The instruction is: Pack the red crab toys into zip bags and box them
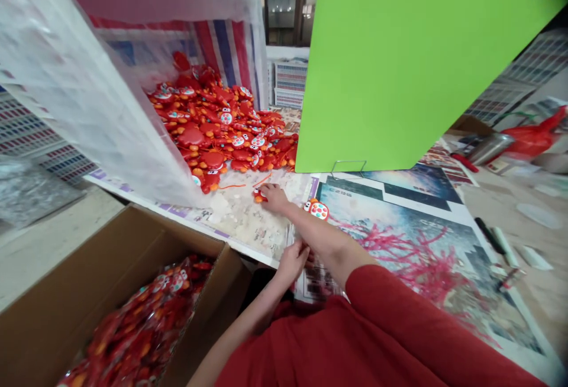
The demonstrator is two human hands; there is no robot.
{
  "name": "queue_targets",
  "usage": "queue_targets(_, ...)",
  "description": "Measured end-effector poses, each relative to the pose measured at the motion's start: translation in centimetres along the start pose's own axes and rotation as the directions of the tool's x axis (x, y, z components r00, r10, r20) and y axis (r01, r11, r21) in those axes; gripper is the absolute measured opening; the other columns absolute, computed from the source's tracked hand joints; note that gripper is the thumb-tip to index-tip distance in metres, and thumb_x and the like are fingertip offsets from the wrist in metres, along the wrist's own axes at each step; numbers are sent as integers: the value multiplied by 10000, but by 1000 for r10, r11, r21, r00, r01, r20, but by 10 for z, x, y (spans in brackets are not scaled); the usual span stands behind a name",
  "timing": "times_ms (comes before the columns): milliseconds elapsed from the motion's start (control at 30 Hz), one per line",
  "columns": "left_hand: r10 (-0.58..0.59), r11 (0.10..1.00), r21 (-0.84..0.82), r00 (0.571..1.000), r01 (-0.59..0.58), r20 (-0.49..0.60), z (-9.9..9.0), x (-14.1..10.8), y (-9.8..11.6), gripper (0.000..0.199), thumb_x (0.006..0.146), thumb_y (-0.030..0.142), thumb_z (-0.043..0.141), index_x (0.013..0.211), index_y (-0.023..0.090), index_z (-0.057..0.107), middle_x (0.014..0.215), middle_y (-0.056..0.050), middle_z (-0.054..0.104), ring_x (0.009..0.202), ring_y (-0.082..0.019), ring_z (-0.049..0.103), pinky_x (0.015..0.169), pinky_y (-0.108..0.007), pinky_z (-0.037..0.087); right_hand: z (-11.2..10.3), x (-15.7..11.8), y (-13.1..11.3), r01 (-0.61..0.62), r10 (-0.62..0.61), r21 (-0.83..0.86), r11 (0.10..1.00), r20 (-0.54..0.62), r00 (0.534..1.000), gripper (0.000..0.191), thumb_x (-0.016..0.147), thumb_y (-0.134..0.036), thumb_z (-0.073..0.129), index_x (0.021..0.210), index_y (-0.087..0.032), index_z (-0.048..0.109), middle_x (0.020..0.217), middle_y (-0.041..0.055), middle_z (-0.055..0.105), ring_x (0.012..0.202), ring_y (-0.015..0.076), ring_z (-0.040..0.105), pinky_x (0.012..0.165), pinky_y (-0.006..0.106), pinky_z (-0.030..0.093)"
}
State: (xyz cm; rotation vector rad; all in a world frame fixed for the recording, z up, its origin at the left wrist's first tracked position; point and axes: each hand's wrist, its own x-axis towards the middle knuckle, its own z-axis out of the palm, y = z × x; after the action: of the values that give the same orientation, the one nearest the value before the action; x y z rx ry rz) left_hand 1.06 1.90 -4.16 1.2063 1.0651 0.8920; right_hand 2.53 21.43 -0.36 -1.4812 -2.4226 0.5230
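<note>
My right hand is reached out over the papered table, its fingers closed on a small red and orange crab-like toy with an orange string. Close to my body, my left hand is closed at the table's front edge, below my right forearm; what its fingers hold is hidden. Beside it lies what looks like clear plastic packaging. Just past my right forearm rests another toy, its white, dotted round face up. Ahead of my right hand, a large heap of the same red toys spills out of a striped woven sack.
A bright green board stands upright at the back on a wire stand. Pink ties lie on the printed sheets at right. At lower left, an open cardboard box contains bagged red toys. Tools lie far right.
</note>
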Motion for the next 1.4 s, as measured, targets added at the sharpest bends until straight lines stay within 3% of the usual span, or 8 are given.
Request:
queue_targets(133, -22, 999, 35, 1000, 21, 11, 3, -2, 3, 198, 873, 264, 446, 976, 183, 595, 835, -33, 640, 682, -132, 629, 567, -241, 537, -14, -30, 23, 87, -85, 225, 971, -20, 996, 593, 698, -247, 663, 1276, -220, 534, 1204, 76, 612, 1063, 261, 571, 945, 395, 450)
queue_targets(267, 80, 945, 320, 996, -65, -34, 8, -6, 6, 215, 899, 213, 413, 1020, 195, 590, 889, -34, 662, 702, -134, 629, 631, -252, 531, -27, -88, 49, 150, 52, 651, 744, -280, 959, 557, 682, -241, 626, 1229, -184, 536, 1144, 45, 632, 985, 222, 605, 898, 367, 481)
queue_targets(433, 294, 596, 754, 949, -275, 114, 18, -11, 12, 243, 933, 168, 391, 1084, 190, 580, 1040, -89, 623, 943, -204, 615, 845, -334, 496, -33, -188, 72, 30, 375, 857, 514, -257, 891, 602, 688, -368, 725, 1226, -209, 507, 1119, 60, 652, 952, 220, 630, 842, 375, 518)
queue_targets(600, 233, 284, 919, 949, -275, 212, 30, -6, 15, 213, 927, 148, 416, 1080, 166, 563, 1098, -134, 569, 871, -230, 612, 702, -324, 491, -46, -249, 91, -98, 500, 812, 576, -254, 828, 540, 663, -425, 763, 1110, -188, 573, 1023, 65, 672, 889, 224, 634, 845, 385, 517)
queue_targets(900, 327, 78, 955, 912, -287, 248, 32, 0, 19, 160, 936, 211, 446, 985, 149, 585, 949, -127, 580, 884, -267, 556, 766, -416, 447, -68, -270, 96, -62, 414, 834, 549, -206, 887, 492, 744, -462, 725, 1146, -199, 619, 1132, 83, 675, 1025, 245, 630, 923, 397, 500)
queue_targets(1067, 378, 143, 927, 885, -346, 272, 29, -2, 11, 161, 943, 239, 448, 941, 144, 578, 948, -123, 593, 919, -274, 531, 812, -440, 424, -75, -270, 97, -91, 311, 796, 599, -127, 942, 449, 806, -496, 653, 1140, -197, 655, 1140, 88, 685, 1039, 256, 636, 925, 415, 503)
queue_targets(1300, 375, 545, 767, 917, -339, 139, 20, -2, 8, 261, 949, 246, 465, 1190, 156, 505, 901, -62, 631, 898, -215, 569, 849, -384, 437, -86, -281, 106, -160, 265, 837, 523, 19, 964, 412, 817, -517, 629, 1064, -194, 692, 1024, 78, 711, 878, 223, 666, 775, 340, 544)
queue_targets(1400, 364, 529, 764, 912, -370, 189, 20, -2, 14, 352, 942, 285, 483, 1273, 164, 481, 933, -71, 640, 923, -225, 557, 857, -389, 428, -82, -278, 103, -111, 331, 857, 504, -73, 941, 418, 807, -515, 641, 1081, -202, 679, 1078, 80, 700, 916, 222, 658, 811, 344, 535)
